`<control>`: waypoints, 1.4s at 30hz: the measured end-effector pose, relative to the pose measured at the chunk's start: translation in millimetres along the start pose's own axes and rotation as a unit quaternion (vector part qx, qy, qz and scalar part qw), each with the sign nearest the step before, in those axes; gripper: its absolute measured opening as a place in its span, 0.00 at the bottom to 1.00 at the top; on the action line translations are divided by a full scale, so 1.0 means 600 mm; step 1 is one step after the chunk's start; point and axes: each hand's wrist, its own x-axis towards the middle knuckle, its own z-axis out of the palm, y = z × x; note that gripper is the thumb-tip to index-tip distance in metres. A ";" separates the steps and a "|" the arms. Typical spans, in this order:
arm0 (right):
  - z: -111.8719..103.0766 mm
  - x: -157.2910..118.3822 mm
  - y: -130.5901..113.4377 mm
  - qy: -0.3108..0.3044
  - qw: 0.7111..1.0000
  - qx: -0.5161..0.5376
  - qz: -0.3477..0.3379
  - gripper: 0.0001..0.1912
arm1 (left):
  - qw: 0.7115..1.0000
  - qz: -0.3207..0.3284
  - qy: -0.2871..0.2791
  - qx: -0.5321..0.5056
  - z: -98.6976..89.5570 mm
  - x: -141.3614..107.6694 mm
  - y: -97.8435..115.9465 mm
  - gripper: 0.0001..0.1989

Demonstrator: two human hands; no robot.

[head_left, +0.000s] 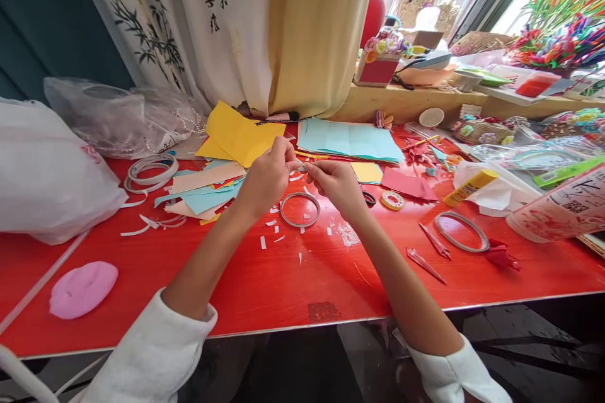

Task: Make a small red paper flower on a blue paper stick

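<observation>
— While the glossy red tabletop [283,277] is being looked down on, what is being seen around it?

— A cream curtain printed with ink bamboo [227,19] is being hung behind it, and a wooden window ledge [406,104] crowded with bright paper flowers is being lit from the right. Yellow paper sheets [239,135] and pale blue paper sheets [350,138] are being kept at the back, a white plastic bag [47,170] at the left, and a flat pink lump of clay [82,288] near the front left corner.

— How are the fingers being held?

— The left hand [267,176] and the right hand [335,182] are being held fingertip to fingertip just above the table, and a small white strip of tape or paper [299,167] is being pinched between them. Both sets of fingers are being curled in tightly on it; what the strip is exactly cannot be told.

— And the room for moving?

— A grey ring-shaped tape roll [300,209] is being left flat just under the hands, with white paper scraps [274,233] scattered beside it. A second grey tape ring [462,231] and a yellow glue stick [470,187] are being kept well to the right. Bare red surface is being left between the forearms and the front edge.
</observation>
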 end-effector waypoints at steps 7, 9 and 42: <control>0.002 0.002 0.003 -0.002 1.000 -0.009 -0.003 0.17 | 1.000 0.004 0.002 0.010 0.005 0.000 -0.006 0.07; 0.003 0.003 0.004 -0.002 1.000 -0.009 -0.004 0.17 | 1.000 0.005 -0.004 0.013 0.005 0.000 -0.005 0.07; 0.003 -0.001 0.001 0.009 0.999 0.043 -0.030 0.15 | 0.998 -0.039 0.050 0.029 0.022 -0.009 0.015 0.10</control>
